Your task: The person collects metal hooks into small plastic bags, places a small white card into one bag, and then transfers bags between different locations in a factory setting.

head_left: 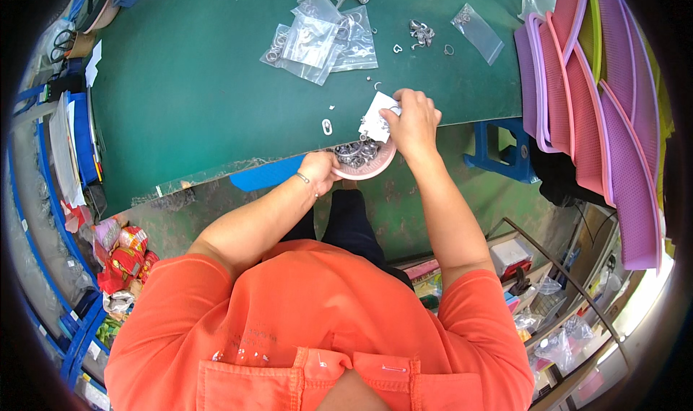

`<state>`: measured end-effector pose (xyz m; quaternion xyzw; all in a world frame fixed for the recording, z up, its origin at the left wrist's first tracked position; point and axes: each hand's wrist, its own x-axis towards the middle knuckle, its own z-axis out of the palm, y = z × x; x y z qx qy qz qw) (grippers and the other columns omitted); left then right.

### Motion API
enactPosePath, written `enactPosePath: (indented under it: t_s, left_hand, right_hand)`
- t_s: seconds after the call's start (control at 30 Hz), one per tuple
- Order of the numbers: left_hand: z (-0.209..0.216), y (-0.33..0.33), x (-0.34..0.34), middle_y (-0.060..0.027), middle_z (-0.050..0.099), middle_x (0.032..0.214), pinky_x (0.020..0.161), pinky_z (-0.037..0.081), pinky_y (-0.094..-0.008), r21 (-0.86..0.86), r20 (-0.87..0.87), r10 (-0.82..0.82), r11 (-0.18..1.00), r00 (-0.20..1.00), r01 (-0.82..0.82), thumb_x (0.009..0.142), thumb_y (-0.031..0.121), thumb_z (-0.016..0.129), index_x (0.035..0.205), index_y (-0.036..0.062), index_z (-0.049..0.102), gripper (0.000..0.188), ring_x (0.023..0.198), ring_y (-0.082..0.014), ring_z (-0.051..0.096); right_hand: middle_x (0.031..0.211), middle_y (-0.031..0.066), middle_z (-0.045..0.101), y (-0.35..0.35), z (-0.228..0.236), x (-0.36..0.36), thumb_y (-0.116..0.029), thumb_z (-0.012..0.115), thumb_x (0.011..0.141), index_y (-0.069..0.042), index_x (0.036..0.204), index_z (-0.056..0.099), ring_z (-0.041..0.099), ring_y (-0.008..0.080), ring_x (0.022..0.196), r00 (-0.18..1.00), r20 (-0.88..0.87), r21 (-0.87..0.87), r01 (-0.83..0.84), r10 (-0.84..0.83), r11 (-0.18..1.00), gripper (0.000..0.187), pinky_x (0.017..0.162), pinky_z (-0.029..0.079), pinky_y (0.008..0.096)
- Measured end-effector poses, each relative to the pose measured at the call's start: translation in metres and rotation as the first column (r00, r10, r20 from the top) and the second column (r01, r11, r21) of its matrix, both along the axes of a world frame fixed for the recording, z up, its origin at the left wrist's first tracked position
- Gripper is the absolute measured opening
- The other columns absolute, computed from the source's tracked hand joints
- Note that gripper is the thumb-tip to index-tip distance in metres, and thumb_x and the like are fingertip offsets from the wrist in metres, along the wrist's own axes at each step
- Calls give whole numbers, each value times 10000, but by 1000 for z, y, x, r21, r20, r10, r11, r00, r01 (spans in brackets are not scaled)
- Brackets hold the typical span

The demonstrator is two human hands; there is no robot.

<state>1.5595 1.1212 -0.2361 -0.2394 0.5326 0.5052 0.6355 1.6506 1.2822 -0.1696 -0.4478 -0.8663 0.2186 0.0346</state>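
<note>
From where I watch, the pink bowl [375,171] sits between the two hands at the near edge of the green tabletop [216,86], with dark and silvery metal pieces [351,153] heaped inside it; I cannot tell whether the bowl touches that edge. The left hand [319,171] is closed on the bowl's left rim, thumb over the top. The right hand [414,126] pinches a white card [375,112] between thumb and fingers, tilted over the bowl's far side, small metal bits showing at its lower end; the card blocks my view of part of the bowl. Just beyond the left hand, an oval metal loop [327,127] lies on the tabletop. Past the card, farther from the grip, I see a heart-shaped piece [398,48], a small pile of metal trinkets [421,33] and, to their right, a clear bag [478,34] with pieces in it. Beyond and left of the card, clear zip bags [314,39] overlap one another. Right of the right hand, a blue plastic stool [500,151] stands below the tabletop, and stacked pink and purple baskets [577,100] crowd that side, well apart from the fingers.
</note>
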Motion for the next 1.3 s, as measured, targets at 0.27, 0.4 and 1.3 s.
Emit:
enactPosePath:
  t_s: [0.27, 0.4, 1.3]
  left_hand:
    - [-6, -1, 1, -179, 534, 1001, 763, 498, -470, -7, 18, 24, 1000, 1000, -23, 676, -122, 352, 1068, -48, 456, 413, 885, -347, 584]
    - [-13, -4, 1, -176, 531, 1011, 772, 494, -475, -3, 22, 12, 1000, 1000, -12, 677, -122, 351, 1062, -54, 456, 405, 890, -343, 584]
    - [-4, 0, 4, -161, 506, 1063, 784, 488, -485, 31, 24, 33, 999, 999, -33, 657, -144, 351, 1143, -1, 414, 511, 915, -335, 576]
  right_hand:
    - [921, 138, 548, 9, 7, -19, -148, 718, 657, -51, 897, 585, 535, 329, 897, 997, -25, -100, -69, 67, 993, 291, 767, 438, 414]
    - [950, 143, 533, 7, 6, -18, -82, 731, 617, -40, 893, 575, 545, 325, 860, 995, -99, 9, 18, -17, 1000, 320, 754, 451, 394]
    - [830, 142, 588, 13, 0, -15, -104, 636, 725, -39, 800, 608, 568, 319, 826, 1000, -15, -11, -12, 12, 1000, 103, 732, 449, 425]
